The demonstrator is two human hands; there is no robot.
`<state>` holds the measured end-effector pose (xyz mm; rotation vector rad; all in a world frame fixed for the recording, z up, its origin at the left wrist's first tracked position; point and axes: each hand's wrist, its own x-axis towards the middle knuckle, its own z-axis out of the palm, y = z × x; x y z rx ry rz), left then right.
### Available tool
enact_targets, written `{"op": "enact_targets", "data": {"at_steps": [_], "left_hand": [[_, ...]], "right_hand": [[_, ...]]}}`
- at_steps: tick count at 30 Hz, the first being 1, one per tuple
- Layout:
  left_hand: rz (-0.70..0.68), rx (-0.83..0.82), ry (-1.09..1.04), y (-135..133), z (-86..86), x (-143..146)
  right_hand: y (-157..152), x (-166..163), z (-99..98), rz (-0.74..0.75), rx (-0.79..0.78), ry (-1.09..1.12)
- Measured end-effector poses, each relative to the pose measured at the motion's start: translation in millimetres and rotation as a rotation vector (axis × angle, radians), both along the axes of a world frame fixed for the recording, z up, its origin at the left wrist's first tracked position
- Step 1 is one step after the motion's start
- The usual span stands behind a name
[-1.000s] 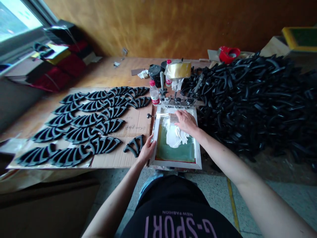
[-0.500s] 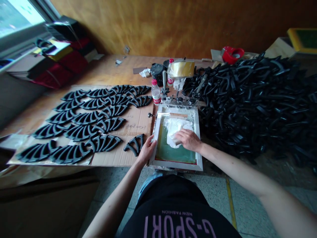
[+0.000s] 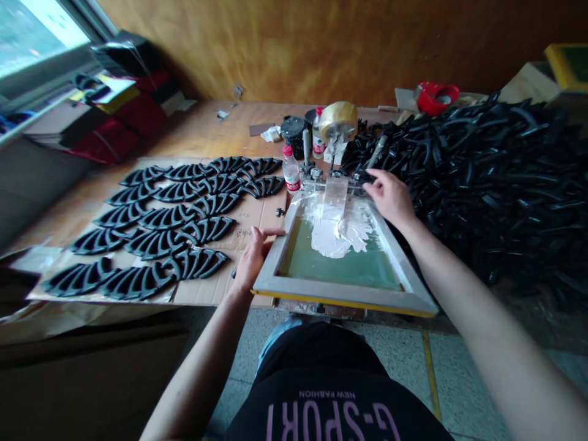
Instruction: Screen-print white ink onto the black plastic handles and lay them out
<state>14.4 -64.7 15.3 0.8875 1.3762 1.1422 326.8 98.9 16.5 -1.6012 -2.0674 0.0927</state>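
A screen printing frame (image 3: pixel 340 288) is tilted with its near edge raised. White paste (image 3: pixel 337 236) lies on its green mesh towards the back. At the frame's left side, my left hand (image 3: pixel 252 260) grips the edge, one finger stretched over it and others partly hidden. My right hand (image 3: pixel 390 196) hovers beside the back right corner, its fingers apart, with nothing visible in them. A pale squeegee (image 3: pixel 336 193) rests at the back of the frame, near the metal hinge clamp (image 3: pixel 316 174). Behind it, a roll of yellowish tape (image 3: pixel 339 120) sits on a rod.
Rows of black curved plastic parts (image 3: pixel 151 242) lie on cardboard (image 3: pixel 264 217) at the left. A large heap of similar black parts (image 3: pixel 496 184) covers the right. A bottle with a red cap (image 3: pixel 291 170), a black tub (image 3: pixel 293 136) and a red tape dispenser (image 3: pixel 436 98) stand behind.
The frame's near edge has risen, and the tape roll has tipped. My right hand has left the paste and moved back and right. The squeegee now rests at the frame's back.
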Motion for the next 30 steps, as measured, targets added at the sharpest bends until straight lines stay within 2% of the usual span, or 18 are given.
{"op": "enact_targets", "data": {"at_steps": [2, 3, 6, 8, 10, 11, 12, 14, 15, 17, 19, 20, 21, 22, 25, 26, 28, 30], "left_hand": [[0.060, 0.182, -0.059, 18.2, 22.3, 6.1], [0.081, 0.266, -0.087, 28.8, 32.5, 10.1], [0.085, 0.367, -0.167, 56.4, 52.9, 23.9], [0.139, 0.374, -0.215, 61.7, 49.5, 34.9], [0.197, 0.318, -0.253, 50.4, 28.5, 48.9], [0.172, 0.225, -0.266, 38.8, 12.8, 57.3], [0.111, 0.097, -0.280, 24.4, -4.7, 66.3], [-0.124, -0.275, -0.317, -7.6, -38.5, 84.5], [-0.163, -0.372, -0.370, -22.4, -52.2, 92.3], [-0.126, -0.441, -0.462, -44.8, -70.2, 100.1], [0.007, -0.413, -0.482, -55.8, -79.1, 91.6], [0.079, -0.398, -0.446, -58.4, -82.9, 79.9], [0.154, -0.389, -0.386, -60.1, -87.9, 63.4], [0.228, -0.383, -0.311, -61.8, -94.8, 42.9], [0.450, -0.424, -0.062, -70.1, -127.8, -27.9], [0.497, -0.480, 0.006, -73.1, -140.8, -49.4], [0.461, -0.618, 0.127, -76.1, -164.1, -82.4], [0.303, -0.668, 0.306, -73.3, -178.7, -100.4]], "right_hand": [[-3.1, 25.1, -14.7, -0.106, -0.073, 0.023], [-10.1, 31.8, -25.8, -0.108, -0.144, 0.004], [-45.7, 23.4, -66.3, 0.065, -0.322, -0.075], [-71.6, 1.9, -89.9, 0.198, -0.315, -0.140], [-92.7, -21.7, -103.9, 0.246, -0.301, -0.232], [-101.7, -32.6, -106.7, 0.226, -0.306, -0.268], [-110.4, -42.8, -107.0, 0.184, -0.322, -0.285], [-129.3, -62.1, -101.8, 0.113, -0.343, -0.265], [-139.3, -71.1, -97.3, 0.126, -0.325, -0.239], [-156.1, -84.8, -86.2, 0.289, -0.245, -0.180], [-159.7, -83.7, -73.6, 0.509, -0.153, -0.149], [-154.1, -74.6, -67.2, 0.556, -0.118, -0.153], [-143.4, -59.5, -61.2, 0.528, -0.096, -0.175], [-128.4, -39.1, -55.9, 0.431, -0.083, -0.214], [-74.1, 37.4, -48.4, -0.084, -0.138, -0.397], [-58.6, 61.3, -49.0, -0.179, -0.187, -0.463], [-37.7, 98.3, -53.1, -0.148, -0.296, -0.588], [-28.8, 120.3, -57.6, -0.028, -0.363, -0.658]]}}
